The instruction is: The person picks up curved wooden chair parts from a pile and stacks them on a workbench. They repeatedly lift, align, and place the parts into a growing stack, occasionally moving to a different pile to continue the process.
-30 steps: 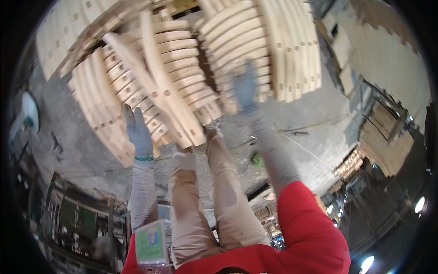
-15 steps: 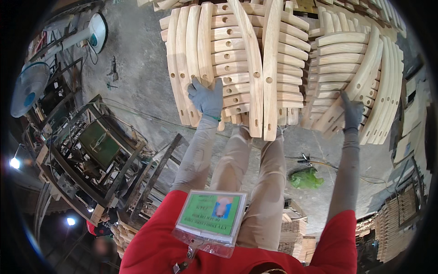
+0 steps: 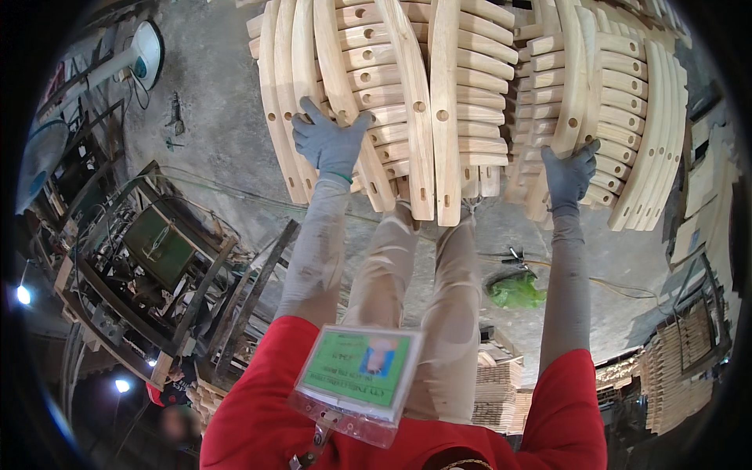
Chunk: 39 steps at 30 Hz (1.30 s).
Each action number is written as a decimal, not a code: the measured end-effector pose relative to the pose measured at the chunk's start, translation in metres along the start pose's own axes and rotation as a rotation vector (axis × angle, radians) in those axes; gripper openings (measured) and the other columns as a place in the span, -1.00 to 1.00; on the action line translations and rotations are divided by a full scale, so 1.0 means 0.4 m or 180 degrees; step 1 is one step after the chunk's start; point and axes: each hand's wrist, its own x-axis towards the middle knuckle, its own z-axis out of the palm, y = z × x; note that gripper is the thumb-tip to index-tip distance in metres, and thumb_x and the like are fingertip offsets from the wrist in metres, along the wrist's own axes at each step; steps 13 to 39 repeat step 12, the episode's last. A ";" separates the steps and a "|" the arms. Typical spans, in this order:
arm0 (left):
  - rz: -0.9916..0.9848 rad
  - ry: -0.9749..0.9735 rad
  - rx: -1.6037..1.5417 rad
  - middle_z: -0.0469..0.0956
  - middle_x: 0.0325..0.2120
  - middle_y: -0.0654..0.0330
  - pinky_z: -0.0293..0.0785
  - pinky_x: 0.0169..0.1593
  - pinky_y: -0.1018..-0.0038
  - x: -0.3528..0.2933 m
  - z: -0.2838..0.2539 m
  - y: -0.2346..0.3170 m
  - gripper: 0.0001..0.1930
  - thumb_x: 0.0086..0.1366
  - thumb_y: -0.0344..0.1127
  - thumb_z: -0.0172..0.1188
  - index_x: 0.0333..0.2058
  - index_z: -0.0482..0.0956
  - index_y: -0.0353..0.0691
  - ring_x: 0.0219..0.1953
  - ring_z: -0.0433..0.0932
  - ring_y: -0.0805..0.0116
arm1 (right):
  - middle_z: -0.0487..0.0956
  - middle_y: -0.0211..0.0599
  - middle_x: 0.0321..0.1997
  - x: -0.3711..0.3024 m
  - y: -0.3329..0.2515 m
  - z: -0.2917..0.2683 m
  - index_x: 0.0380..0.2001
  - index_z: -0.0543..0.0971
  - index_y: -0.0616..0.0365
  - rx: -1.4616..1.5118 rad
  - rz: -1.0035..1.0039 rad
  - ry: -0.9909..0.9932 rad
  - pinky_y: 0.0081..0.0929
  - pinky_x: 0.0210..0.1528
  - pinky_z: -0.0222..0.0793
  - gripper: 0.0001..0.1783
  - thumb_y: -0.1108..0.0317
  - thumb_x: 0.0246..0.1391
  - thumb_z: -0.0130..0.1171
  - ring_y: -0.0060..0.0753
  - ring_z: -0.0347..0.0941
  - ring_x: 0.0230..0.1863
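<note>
My left hand (image 3: 330, 145), in a grey glove, grips a pale curved wooden slat (image 3: 333, 66) with its fingers and thumb at opposite edges. That slat leans across a stack of crosswise slats (image 3: 377, 77), apart from the upright slats at its left. My right hand (image 3: 570, 174), also gloved, holds the lower part of another curved slat (image 3: 573, 82) on the right-hand stack (image 3: 623, 102). Two more slats, a left one (image 3: 409, 102) and a right one (image 3: 443, 117), lie lengthwise between my hands on the first stack. Round holes and short slots show in them.
Left stands a metal-framed machine (image 3: 160, 247), with a fan (image 3: 147, 53) beyond it. A green plastic bag (image 3: 517, 291) and a hose lie on the concrete floor (image 3: 211, 102). More stacked wood (image 3: 680, 368) is at lower right. Another person (image 3: 176, 392) is at lower left.
The slat under my left hand has swung right, away from its neighbours. My right hand has moved left with its slat, which now stands more upright. The view has shifted slightly.
</note>
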 end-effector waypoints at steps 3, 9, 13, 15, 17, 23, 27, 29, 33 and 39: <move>-0.0093 -0.0317 -0.0420 0.14 0.07 -0.35 0.15 0.18 -0.01 -0.016 -0.002 -0.007 0.27 -0.16 0.28 0.33 0.27 -0.23 -0.41 0.12 0.22 -0.26 | 0.23 0.19 0.14 0.000 -0.001 -0.005 0.31 -0.12 0.28 -0.0063 0.0014 0.0063 -0.05 0.11 0.27 0.27 -0.08 -0.34 0.36 0.18 0.22 0.13; -0.0285 -0.0176 -0.1122 0.08 0.12 -0.38 0.18 0.22 0.12 -0.030 0.030 -0.034 0.26 -0.14 0.07 0.38 0.28 -0.32 -0.44 0.16 0.20 -0.23 | 0.24 0.19 0.26 -0.105 -0.078 -0.003 0.30 0.01 0.30 0.0954 0.0134 -0.0463 -0.25 0.20 0.21 0.23 -0.08 -0.34 0.41 0.11 0.24 0.23; -0.0070 -0.0164 -0.1377 0.12 0.13 -0.27 0.16 0.22 0.15 -0.062 0.028 -0.028 0.25 -0.17 0.05 0.42 0.28 -0.26 -0.44 0.17 0.19 -0.17 | 0.15 0.11 0.33 -0.168 -0.060 -0.017 0.34 -0.04 0.23 0.1640 0.0146 -0.0663 -0.29 0.28 0.10 0.20 -0.03 -0.25 0.40 0.04 0.15 0.30; -0.0070 -0.0164 -0.1377 0.12 0.13 -0.27 0.16 0.22 0.15 -0.062 0.028 -0.028 0.25 -0.17 0.05 0.42 0.28 -0.26 -0.44 0.17 0.19 -0.17 | 0.15 0.11 0.33 -0.168 -0.060 -0.017 0.34 -0.04 0.23 0.1640 0.0146 -0.0663 -0.29 0.28 0.10 0.20 -0.03 -0.25 0.40 0.04 0.15 0.30; -0.0070 -0.0164 -0.1377 0.12 0.13 -0.27 0.16 0.22 0.15 -0.062 0.028 -0.028 0.25 -0.17 0.05 0.42 0.28 -0.26 -0.44 0.17 0.19 -0.17 | 0.15 0.11 0.33 -0.168 -0.060 -0.017 0.34 -0.04 0.23 0.1640 0.0146 -0.0663 -0.29 0.28 0.10 0.20 -0.03 -0.25 0.40 0.04 0.15 0.30; -0.0070 -0.0164 -0.1377 0.12 0.13 -0.27 0.16 0.22 0.15 -0.062 0.028 -0.028 0.25 -0.17 0.05 0.42 0.28 -0.26 -0.44 0.17 0.19 -0.17 | 0.15 0.11 0.33 -0.168 -0.060 -0.017 0.34 -0.04 0.23 0.1640 0.0146 -0.0663 -0.29 0.28 0.10 0.20 -0.03 -0.25 0.40 0.04 0.15 0.30; -0.0070 -0.0164 -0.1377 0.12 0.13 -0.27 0.16 0.22 0.15 -0.062 0.028 -0.028 0.25 -0.17 0.05 0.42 0.28 -0.26 -0.44 0.17 0.19 -0.17 | 0.15 0.11 0.33 -0.168 -0.060 -0.017 0.34 -0.04 0.23 0.1640 0.0146 -0.0663 -0.29 0.28 0.10 0.20 -0.03 -0.25 0.40 0.04 0.15 0.30; -0.0070 -0.0164 -0.1377 0.12 0.13 -0.27 0.16 0.22 0.15 -0.062 0.028 -0.028 0.25 -0.17 0.05 0.42 0.28 -0.26 -0.44 0.17 0.19 -0.17 | 0.15 0.11 0.33 -0.168 -0.060 -0.017 0.34 -0.04 0.23 0.1640 0.0146 -0.0663 -0.29 0.28 0.10 0.20 -0.03 -0.25 0.40 0.04 0.15 0.30; -0.0070 -0.0164 -0.1377 0.12 0.13 -0.27 0.16 0.22 0.15 -0.062 0.028 -0.028 0.25 -0.17 0.05 0.42 0.28 -0.26 -0.44 0.17 0.19 -0.17 | 0.15 0.11 0.33 -0.168 -0.060 -0.017 0.34 -0.04 0.23 0.1640 0.0146 -0.0663 -0.29 0.28 0.10 0.20 -0.03 -0.25 0.40 0.04 0.15 0.30; -0.0070 -0.0164 -0.1377 0.12 0.13 -0.27 0.16 0.22 0.15 -0.062 0.028 -0.028 0.25 -0.17 0.05 0.42 0.28 -0.26 -0.44 0.17 0.19 -0.17 | 0.15 0.11 0.33 -0.168 -0.060 -0.017 0.34 -0.04 0.23 0.1640 0.0146 -0.0663 -0.29 0.28 0.10 0.20 -0.03 -0.25 0.40 0.04 0.15 0.30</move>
